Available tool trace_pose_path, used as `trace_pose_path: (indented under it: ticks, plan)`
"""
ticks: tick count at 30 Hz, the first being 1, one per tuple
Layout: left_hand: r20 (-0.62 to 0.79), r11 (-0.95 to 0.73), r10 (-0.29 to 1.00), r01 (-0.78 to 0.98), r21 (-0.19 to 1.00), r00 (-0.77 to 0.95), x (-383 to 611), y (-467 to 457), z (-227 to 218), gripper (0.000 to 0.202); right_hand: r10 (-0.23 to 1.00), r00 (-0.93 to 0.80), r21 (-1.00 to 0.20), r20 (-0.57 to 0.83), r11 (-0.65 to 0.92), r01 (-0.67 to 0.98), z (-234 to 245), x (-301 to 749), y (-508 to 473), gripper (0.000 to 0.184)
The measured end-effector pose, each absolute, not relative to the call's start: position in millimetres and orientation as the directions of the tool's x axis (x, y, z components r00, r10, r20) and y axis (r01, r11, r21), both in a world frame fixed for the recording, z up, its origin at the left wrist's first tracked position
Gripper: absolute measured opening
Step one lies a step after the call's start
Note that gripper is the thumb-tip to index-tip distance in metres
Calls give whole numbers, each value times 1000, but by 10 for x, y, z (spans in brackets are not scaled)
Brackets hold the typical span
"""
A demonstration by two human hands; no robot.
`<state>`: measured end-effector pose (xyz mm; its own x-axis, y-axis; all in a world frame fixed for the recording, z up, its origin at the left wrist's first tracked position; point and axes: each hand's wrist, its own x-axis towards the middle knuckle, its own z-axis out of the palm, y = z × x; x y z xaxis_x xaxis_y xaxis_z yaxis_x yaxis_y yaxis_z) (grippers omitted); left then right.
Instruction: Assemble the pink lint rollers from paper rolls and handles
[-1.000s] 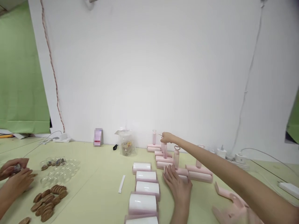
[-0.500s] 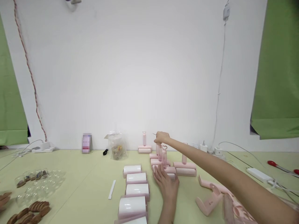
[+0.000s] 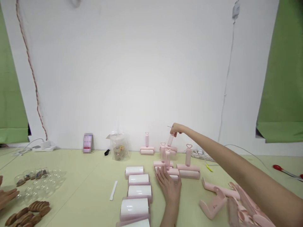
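Right of white cylinders (image 3: pixel 135 207), right fingers (image 3: pixel 175 128) are clamping an assembled pink plastic roller (image 3: pixel 170 140), left fingers (image 3: pixel 162 176) resting apart; curved pink parts (image 3: pixel 211 209) lying loose.

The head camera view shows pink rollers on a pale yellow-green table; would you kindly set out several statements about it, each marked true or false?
1. The bare right hand grips the top of a tilted, translucent pink handle. True.
2. The bare left hand lies flat on the bare table. False: its fingers lie over a pink cylindrical roller.
3. The glossy white cylindrical rolls stand on end. False: they lie on their sides in a row.
4. A flat, narrow white strip lies to the left of those rolls. True.
5. A red-handled metal tool lies at the picture's left edge. False: it lies near the right edge.
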<state>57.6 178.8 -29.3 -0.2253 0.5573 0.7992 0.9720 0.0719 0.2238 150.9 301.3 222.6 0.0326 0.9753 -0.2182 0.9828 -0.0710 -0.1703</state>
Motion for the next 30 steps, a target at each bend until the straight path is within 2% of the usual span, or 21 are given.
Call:
trace_pose_path:
  ticks: [7,10,14,17,20,26,30]
  plan:
    - [777,74,590,974,216,-217,521,1727,-232,47,949,76,-94,-307,-110,989,2043,1874,2742,29]
    - [761,4,613,964,267,-213,522,1728,-239,47,933,73,-89,-353,-112,990,1987,1922,2654,29]
    - [732,-98,646,928,359,-215,547,1738,-242,60,923,57,-95,-380,-100,990,1973,1945,2567,28]
    - [719,-129,658,908,399,-223,575,1734,-238,62,926,43,-86,-374,-81,993,2031,1944,2542,28]
    - [727,-109,638,905,412,-254,595,1719,-242,59,951,28,-56,-307,-48,997,2165,1892,2611,27]
    - [747,-38,621,943,330,-237,606,1733,-327,51,991,-133,-20,6,133,991,2246,1228,3027,30]
    - [692,-89,680,910,405,-242,615,1765,-382,55,964,-238,-12,115,241,970,1983,531,3250,28]
